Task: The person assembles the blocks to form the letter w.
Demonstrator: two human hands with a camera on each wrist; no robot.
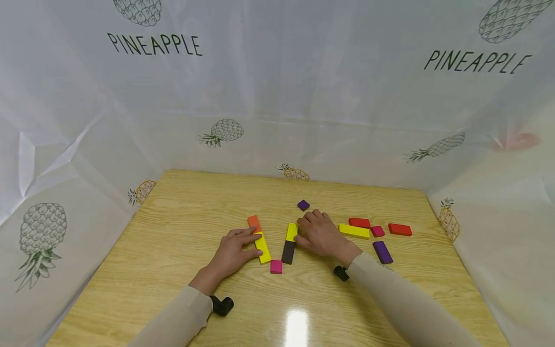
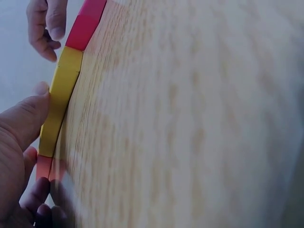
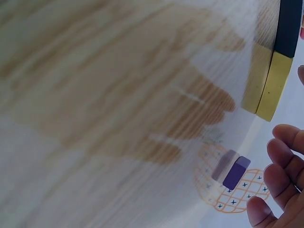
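a white pineapple-print sheet (image 1: 325, 96) walls in the wooden table (image 1: 165, 226) on my feed. two slanting rows converge near a pink square (image 1: 276, 267): orange block (image 1: 254, 221) and long yellow block (image 1: 265, 255) in one, short yellow block (image 1: 292, 232) and dark block (image 1: 288, 252) in the other. the left hand (image 1: 231, 253), fingers and thumb spread apart, touches the first row without wrapping it, i judge to keep it straight. the right hand (image 1: 323, 236) has loosely bent, parted fingers beside the short yellow block; i can't tell whether they touch it. it seems placed there for aligning. a purple square (image 1: 303, 205) lies beyond; a red block (image 1: 359, 222) lies rightward, perhaps leaving working room.
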